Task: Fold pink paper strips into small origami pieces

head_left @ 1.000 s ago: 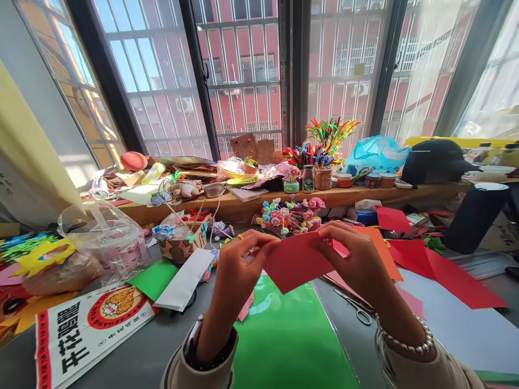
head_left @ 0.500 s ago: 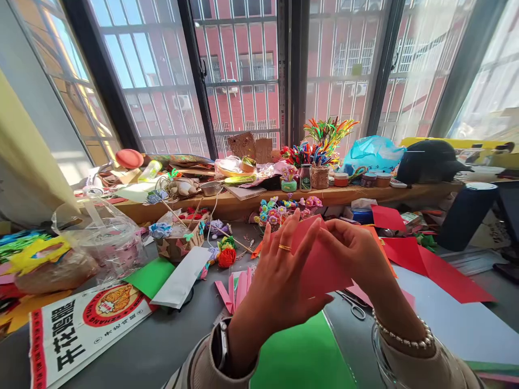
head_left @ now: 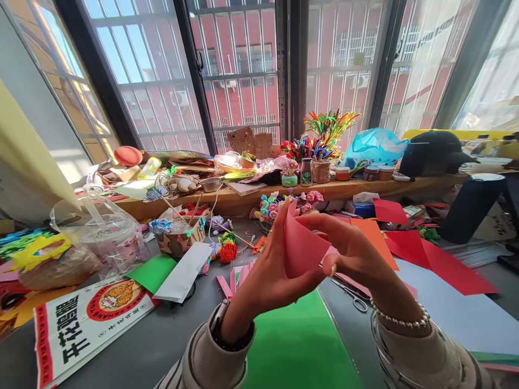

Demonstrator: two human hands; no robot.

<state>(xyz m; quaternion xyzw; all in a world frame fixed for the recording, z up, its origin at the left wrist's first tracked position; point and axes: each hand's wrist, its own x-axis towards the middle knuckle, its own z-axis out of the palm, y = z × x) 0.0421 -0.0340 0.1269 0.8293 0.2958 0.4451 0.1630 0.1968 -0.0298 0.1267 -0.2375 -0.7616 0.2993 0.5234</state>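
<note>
A pink sheet of paper (head_left: pixel 302 246) is held up between my two hands, bent into a curve. My left hand (head_left: pixel 270 270) grips its left side, thumb along the lower edge and fingers behind. My right hand (head_left: pixel 344 246) has its fingers curled at the paper's right side, with the thumb near the lower right corner. Below the hands a green sheet (head_left: pixel 300 346) lies on the grey table (head_left: pixel 203 329). Scissors (head_left: pixel 354 300) lie just right of it. Folded pink paper strips (head_left: pixel 227 283) are partly hidden behind my left wrist.
A printed paper bag (head_left: pixel 97 324), a white paper piece (head_left: pixel 184 273) and a box of paper flowers (head_left: pixel 180 240) are on the left. Red sheets (head_left: pixel 441 265), an orange sheet (head_left: pixel 373 240) and a dark bottle (head_left: pixel 472 208) stand or lie right. Crafts crowd the windowsill (head_left: pixel 239 200).
The pink paper has gone from nearly flat to curved. My left fingers have moved behind it, and my right hand has shifted from its top edge to its right side.
</note>
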